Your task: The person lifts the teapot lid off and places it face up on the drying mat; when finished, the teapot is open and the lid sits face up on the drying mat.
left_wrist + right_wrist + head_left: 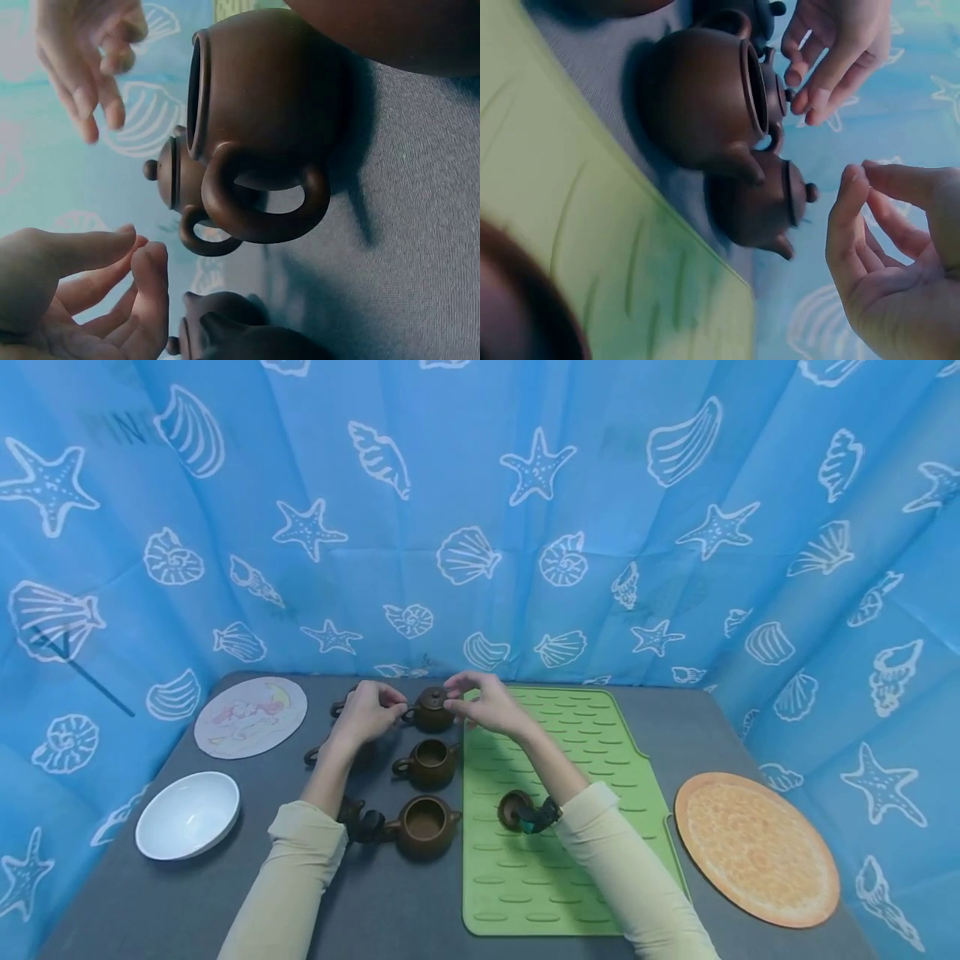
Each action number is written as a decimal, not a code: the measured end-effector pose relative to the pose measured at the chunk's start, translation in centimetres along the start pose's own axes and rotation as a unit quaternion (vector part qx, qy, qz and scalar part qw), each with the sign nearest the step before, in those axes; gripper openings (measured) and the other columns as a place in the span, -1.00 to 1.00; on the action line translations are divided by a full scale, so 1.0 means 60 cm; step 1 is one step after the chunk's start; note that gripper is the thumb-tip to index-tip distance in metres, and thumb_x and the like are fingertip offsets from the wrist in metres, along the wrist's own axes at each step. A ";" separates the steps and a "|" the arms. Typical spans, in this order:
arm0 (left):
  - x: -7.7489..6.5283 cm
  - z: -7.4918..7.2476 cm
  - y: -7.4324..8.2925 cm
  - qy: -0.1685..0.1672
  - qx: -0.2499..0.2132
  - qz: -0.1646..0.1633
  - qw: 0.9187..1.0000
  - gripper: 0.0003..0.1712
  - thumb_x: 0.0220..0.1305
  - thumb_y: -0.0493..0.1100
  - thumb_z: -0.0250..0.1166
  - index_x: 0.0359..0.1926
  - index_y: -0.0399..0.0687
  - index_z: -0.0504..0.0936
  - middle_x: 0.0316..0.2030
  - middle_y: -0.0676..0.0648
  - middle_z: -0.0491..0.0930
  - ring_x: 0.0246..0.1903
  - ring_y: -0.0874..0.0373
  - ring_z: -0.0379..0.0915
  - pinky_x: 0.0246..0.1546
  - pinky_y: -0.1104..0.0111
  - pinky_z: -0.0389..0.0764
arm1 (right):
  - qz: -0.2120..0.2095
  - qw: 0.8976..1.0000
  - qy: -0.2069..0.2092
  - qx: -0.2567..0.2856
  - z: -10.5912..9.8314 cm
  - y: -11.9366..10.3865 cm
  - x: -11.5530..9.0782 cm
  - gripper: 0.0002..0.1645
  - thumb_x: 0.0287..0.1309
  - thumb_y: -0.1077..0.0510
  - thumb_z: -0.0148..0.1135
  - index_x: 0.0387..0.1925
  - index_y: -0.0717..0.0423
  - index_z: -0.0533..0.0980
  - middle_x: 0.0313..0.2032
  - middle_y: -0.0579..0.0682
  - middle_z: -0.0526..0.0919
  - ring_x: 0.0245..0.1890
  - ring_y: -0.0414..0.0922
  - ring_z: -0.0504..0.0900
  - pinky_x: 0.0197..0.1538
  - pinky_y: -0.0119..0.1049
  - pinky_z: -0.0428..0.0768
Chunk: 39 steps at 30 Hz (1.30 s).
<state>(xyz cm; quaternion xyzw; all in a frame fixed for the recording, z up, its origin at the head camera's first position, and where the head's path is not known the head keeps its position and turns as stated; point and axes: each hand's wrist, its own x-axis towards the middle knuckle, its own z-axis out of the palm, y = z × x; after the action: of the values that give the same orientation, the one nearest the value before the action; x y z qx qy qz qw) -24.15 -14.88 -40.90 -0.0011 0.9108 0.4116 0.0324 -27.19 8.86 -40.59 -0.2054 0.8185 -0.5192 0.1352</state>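
A small brown teapot [432, 712] with its lid on stands at the back, between the two hands. My left hand [367, 712] is by its handle, thumb and fingertips close together with nothing held in the left wrist view. On its spout side is my right hand [489, 702], fingers loosely bent and empty in the right wrist view. Nearer stand two lidless brown teapots, a middle one [429, 766] and a larger front one [425, 828]. More dark teapots [232, 326] in the left column are partly hidden by my left arm.
A green ridged mat [570, 893] lies right of the teapots, bearing a small round brown piece [512, 802] partly covered by my right wrist strap. Left are a white bowl [187, 814] and a round picture mat [251, 718]. A tan round mat [757, 852] lies far right.
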 end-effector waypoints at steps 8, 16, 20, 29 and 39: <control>0.017 0.010 -0.015 -0.022 -0.025 -0.029 0.999 -0.73 0.60 -0.26 0.25 0.13 -0.35 0.72 -0.04 -0.32 0.76 -0.24 0.02 0.77 -0.07 0.13 0.80 | 0.071 0.994 0.036 0.074 0.032 0.025 0.043 -0.51 0.45 0.27 0.34 0.33 0.30 0.53 0.12 0.28 0.66 -0.36 -0.16 0.73 -0.13 -0.08 0.86; 0.030 0.013 -0.019 -0.024 -0.036 -0.041 0.998 -0.78 0.58 -0.29 0.27 0.05 -0.34 0.75 -0.16 -0.26 0.76 -0.41 0.20 0.70 -0.21 0.25 0.81 | 0.072 0.993 0.058 0.067 0.048 0.038 0.064 -0.63 0.45 0.22 0.38 0.21 0.24 0.64 -0.25 0.01 0.71 -0.46 -0.19 0.66 -0.30 -0.19 0.80; 0.037 0.016 -0.021 -0.017 -0.045 -0.051 0.998 -0.80 0.56 -0.31 0.29 0.03 -0.34 0.76 -0.16 -0.26 0.75 -0.45 0.23 0.69 -0.25 0.32 0.80 | 0.060 0.995 0.059 0.045 0.054 0.038 0.067 -0.66 0.47 0.18 0.37 0.18 0.22 0.65 -0.33 -0.04 0.65 -0.47 -0.18 0.64 -0.38 -0.26 0.73; 0.040 0.019 -0.027 -0.012 -0.076 -0.049 0.996 -0.79 0.56 -0.31 0.29 0.04 -0.34 0.77 -0.11 -0.29 0.75 -0.41 0.22 0.73 -0.07 0.16 0.85 | 0.028 0.994 0.096 0.051 0.052 0.046 0.062 -0.68 0.48 0.16 0.38 0.13 0.24 0.67 -0.28 -0.01 0.66 -0.49 -0.22 0.64 -0.40 -0.21 0.74; 0.037 0.020 -0.029 -0.015 -0.083 -0.038 0.996 -0.80 0.57 -0.32 0.28 0.04 -0.35 0.76 -0.08 -0.32 0.75 -0.38 0.22 0.72 -0.01 0.09 0.84 | 0.024 0.993 0.078 0.080 0.008 0.033 0.002 -0.67 0.51 0.15 0.34 0.17 0.25 0.64 -0.07 0.07 0.64 -0.37 -0.16 0.65 -0.18 0.08 0.81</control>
<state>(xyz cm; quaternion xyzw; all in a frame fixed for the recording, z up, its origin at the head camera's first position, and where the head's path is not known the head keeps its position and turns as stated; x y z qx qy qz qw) -26.22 -15.10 -43.13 -0.0319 0.8722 0.4843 0.0613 -27.49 9.17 -42.57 -0.1335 0.7872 -0.5939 0.0993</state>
